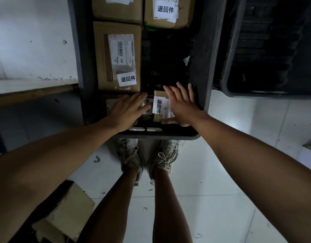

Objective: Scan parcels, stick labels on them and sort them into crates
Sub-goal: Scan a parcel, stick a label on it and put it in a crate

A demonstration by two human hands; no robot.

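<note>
Inside the dark crate (200,109), a small labelled parcel (160,109) lies between both hands' straight, spread fingers (184,92).

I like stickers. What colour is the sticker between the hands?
White with black writing, on the small brown parcel; the head view shows the sticker best.

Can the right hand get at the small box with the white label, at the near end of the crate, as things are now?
Probably yes. The right hand already lies open along the small box, nothing between them, and the crate is open on top.
</note>
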